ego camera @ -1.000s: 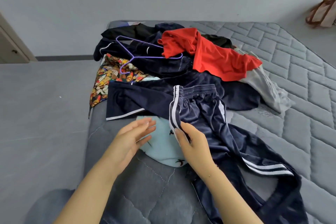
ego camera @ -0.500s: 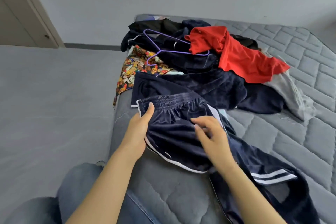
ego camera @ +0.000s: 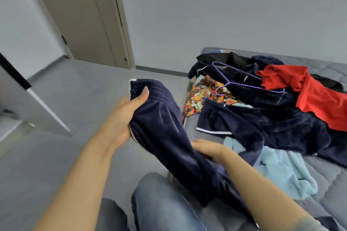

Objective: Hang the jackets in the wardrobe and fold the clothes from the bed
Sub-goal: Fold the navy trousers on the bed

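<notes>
Now, head view, the only one we have: the left hand [ego camera: 122, 118] grips the navy track pants [ego camera: 169, 137] at the elastic waistband, thumb curled over the top and the other fingers hidden behind the cloth, holding them up off the bed's edge at about nine o'clock from the pile. The right hand [ego camera: 208, 149] lies flat with straight fingers against the pant leg lower down, pinching nothing.

The risk, as I judge it: the legs trail down past the knees in jeans [ego camera: 165, 204] and out of sight, so they may snag or drag as the pants are pulled up. A flat hand won't stop the cloth sliding.

On the bed [ego camera: 319, 184], at two o'clock, the purple hanger [ego camera: 244, 82] lies on a dark jacket [ego camera: 262, 124], with the red garment [ego camera: 309, 95] partly over it; the light blue garment [ego camera: 281, 170] lies nearer. Open room is the floor [ego camera: 75, 99] at ten o'clock, toward the door [ego camera: 90, 15].
</notes>
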A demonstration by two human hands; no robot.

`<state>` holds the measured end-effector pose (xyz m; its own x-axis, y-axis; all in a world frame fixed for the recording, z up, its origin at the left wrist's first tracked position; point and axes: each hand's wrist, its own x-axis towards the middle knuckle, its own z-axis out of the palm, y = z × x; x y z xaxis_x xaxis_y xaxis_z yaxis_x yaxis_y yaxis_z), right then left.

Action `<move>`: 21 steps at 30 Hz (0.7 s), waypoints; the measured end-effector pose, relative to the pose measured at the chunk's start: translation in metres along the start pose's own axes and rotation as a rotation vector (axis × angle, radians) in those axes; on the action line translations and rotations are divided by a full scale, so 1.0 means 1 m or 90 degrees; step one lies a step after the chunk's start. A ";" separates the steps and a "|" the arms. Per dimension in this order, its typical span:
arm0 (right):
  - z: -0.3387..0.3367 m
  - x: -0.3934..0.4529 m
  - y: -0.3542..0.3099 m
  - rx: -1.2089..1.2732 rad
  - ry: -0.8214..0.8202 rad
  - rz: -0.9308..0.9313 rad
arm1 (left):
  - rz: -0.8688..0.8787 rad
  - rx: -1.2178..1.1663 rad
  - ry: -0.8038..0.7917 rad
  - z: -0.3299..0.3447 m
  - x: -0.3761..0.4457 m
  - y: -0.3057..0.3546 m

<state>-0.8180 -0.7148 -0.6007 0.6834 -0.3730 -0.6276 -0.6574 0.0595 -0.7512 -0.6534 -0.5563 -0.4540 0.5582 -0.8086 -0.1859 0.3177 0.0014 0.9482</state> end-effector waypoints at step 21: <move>0.290 0.026 -0.407 0.309 -0.272 -0.435 | 0.292 -0.012 0.597 -0.369 -0.188 0.172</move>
<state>-0.4405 -0.4797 -0.3704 0.9941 -0.1041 0.0308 0.0674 0.3691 -0.9269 -0.4204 -0.1870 -0.3509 0.9969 0.0538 0.0576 -0.0676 0.2089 0.9756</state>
